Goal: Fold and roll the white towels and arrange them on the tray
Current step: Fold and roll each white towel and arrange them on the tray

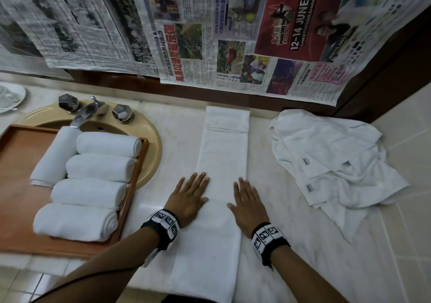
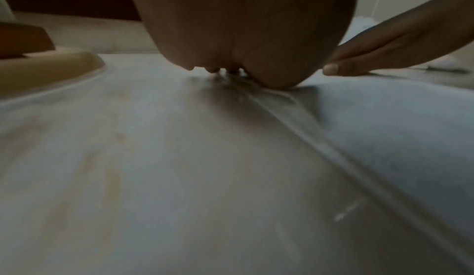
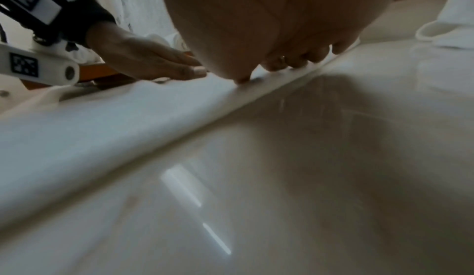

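1. Nearest, the folded towel (image 1: pixel 221 186) lay as one long narrow strip on the white counter (image 1: pixel 279 232), its long axis running from the near counter edge straight away toward the wall, near end draped over that edge.
2. Both hands pressed flat on that strip about midway along it: the left hand (image 1: pixel 190 197) on its left edge, the right hand (image 1: pixel 248 203) on its right edge, fingers straight and slightly spread, gripping nothing.
3. Close up, the left wrist view showed the left hand (image 2: pixel 246 26) palm down at the towel's (image 2: pixel 397 137) fold line, fingertips touching cloth; the right wrist view showed the right hand (image 3: pixel 256 15) likewise at the towel's (image 3: pixel 102 127) other edge.
4. Left of the strip, a wooden tray (image 1: pixel 21 162) sat partly over a beige sink (image 1: pixel 149 144) and held five rolled towels (image 1: pixel 93 190): four lay side by side with their long axes across the tray, one lay lengthwise behind them.
5. Right of the strip, a loose heap of unfolded towels (image 1: pixel 331 158) lay crumpled, small sewn labels showing but unreadable.
6. Beyond the strip's far end, with its stitched band, newspaper sheets (image 1: pixel 210 34) covered the wall; a red advert read "12–14 JUNE" and "Grand Pickleball Arena"; other print was Chinese.
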Motion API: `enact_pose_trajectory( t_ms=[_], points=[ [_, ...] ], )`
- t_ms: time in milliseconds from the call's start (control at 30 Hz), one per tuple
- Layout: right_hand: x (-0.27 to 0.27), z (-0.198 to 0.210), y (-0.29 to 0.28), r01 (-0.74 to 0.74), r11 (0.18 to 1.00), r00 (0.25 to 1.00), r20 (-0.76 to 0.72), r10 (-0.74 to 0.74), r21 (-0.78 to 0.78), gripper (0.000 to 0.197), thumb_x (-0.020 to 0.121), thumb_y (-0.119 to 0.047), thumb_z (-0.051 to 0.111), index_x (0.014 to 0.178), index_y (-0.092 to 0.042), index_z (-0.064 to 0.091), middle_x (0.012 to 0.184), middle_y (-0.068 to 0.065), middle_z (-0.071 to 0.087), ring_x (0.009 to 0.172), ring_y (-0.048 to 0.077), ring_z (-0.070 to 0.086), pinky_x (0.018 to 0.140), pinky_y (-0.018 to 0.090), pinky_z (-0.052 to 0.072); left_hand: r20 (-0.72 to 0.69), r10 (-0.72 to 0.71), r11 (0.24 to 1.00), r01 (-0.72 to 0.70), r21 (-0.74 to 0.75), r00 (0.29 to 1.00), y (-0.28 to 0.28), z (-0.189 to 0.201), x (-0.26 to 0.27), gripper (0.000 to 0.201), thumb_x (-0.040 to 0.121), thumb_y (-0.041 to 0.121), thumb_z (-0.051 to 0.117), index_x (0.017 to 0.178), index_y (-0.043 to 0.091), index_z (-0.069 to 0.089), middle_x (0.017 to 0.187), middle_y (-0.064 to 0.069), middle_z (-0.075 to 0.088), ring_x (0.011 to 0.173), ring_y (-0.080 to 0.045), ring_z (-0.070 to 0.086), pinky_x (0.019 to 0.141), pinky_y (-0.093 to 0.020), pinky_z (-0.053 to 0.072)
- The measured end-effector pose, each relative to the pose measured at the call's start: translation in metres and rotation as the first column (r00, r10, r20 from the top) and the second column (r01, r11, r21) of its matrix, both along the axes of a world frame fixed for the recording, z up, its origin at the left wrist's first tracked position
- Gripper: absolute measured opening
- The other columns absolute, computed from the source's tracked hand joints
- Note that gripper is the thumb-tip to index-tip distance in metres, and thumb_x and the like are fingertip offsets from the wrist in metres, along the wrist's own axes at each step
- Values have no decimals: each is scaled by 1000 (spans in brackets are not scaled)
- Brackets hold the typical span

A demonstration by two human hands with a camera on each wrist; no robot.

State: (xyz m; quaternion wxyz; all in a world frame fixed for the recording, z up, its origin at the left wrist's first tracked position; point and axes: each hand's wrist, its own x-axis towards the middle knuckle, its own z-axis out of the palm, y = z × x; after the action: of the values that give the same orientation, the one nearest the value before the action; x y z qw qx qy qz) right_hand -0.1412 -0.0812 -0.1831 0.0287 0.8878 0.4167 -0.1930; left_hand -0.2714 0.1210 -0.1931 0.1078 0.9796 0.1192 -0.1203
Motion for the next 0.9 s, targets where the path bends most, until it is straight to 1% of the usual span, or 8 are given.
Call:
enact_pose_trajectory(
  t_ms=[100, 233, 333, 467, 567, 700, 800, 900],
  points=[
    [-25, -1, -1, -23, 998, 1000, 0, 24, 64, 68, 95, -48, 27, 145, -4, 41, 154, 15, 34, 142, 28, 36, 116, 40, 18, -5, 17, 999, -17, -46, 1000, -27, 5, -6, 60, 105, 45, 12, 156, 24, -12, 161, 5, -20, 149, -14, -18, 122, -40, -8],
    [-47, -7, -22, -110, 992, 993, -42, 113, 67, 75, 95, -58, 21, 153, -10, 26, 161, 8, 17, 148, 24, 21, 119, 40, 14, 3, -41, 995, 41, -91, 999, -50, 0, -34, 58, 106, 45, 13, 156, 28, -10, 162, 8, -18, 149, -12, -18, 122, -41, -6],
    [-39, -4, -34, -48, 997, 998, -27, 50, 53, 84, 90, -64, 5, 156, -13, 1, 160, 3, -14, 151, 22, -7, 119, 33, -11, -19, 7, 1000, -8, -30, 1000, -37, -2, -46, 60, 104, 49, 13, 155, 30, -12, 161, 9, -20, 149, -14, -17, 122, -44, -4],
    [-67, 6, -34, -65, 993, 998, 24, 62, 99, 69, 104, -44, 27, 155, -10, -4, 158, 5, -21, 149, 22, -16, 114, 31, -17, -7, 12, 999, -13, -46, 1000, -56, 7, -53, 61, 105, 46, 14, 156, 25, -12, 160, 5, -23, 148, -16, -18, 121, -42, -8],
    [-96, 9, -45, -120, 987, 992, -35, 124, 104, 64, 102, -44, 23, 156, -11, 9, 160, 2, -9, 149, 18, -4, 120, 34, -2, 14, -60, 997, 61, -54, 998, -83, -1, -73, 59, 105, 45, 14, 157, 24, -7, 162, 5, -15, 150, -16, -13, 123, -44, -2],
    [-95, 8, -60, -24, 1000, 999, -23, 24, -4, 63, 93, -40, 31, 138, -3, 51, 149, 13, 44, 134, 28, 47, 115, 41, 31, 25, 27, 1000, -27, -14, 999, -72, -5, -91, 62, 103, 52, 13, 157, 27, -4, 162, 7, -12, 151, -17, -8, 119, -44, -5],
    [-106, 10, -59, -5, 1000, 1000, -29, 5, 23, 61, 93, -34, 30, 135, 3, 53, 146, 19, 46, 132, 32, 48, 108, 41, 36, 12, 39, 999, -38, -9, 999, -77, 1, -98, 62, 103, 51, 12, 156, 25, -9, 160, 5, -19, 149, -17, -16, 118, -42, -11],
    [-126, 4, -65, -129, 990, 988, -75, 133, 47, 60, 94, -34, 30, 141, -1, 46, 153, 13, 33, 137, 28, 43, 106, 42, 43, 61, -70, 997, 71, -10, 996, -97, -3, -114, 61, 105, 49, 17, 157, 25, -2, 164, 3, -8, 151, -17, -7, 118, -42, -5]
  ],
)
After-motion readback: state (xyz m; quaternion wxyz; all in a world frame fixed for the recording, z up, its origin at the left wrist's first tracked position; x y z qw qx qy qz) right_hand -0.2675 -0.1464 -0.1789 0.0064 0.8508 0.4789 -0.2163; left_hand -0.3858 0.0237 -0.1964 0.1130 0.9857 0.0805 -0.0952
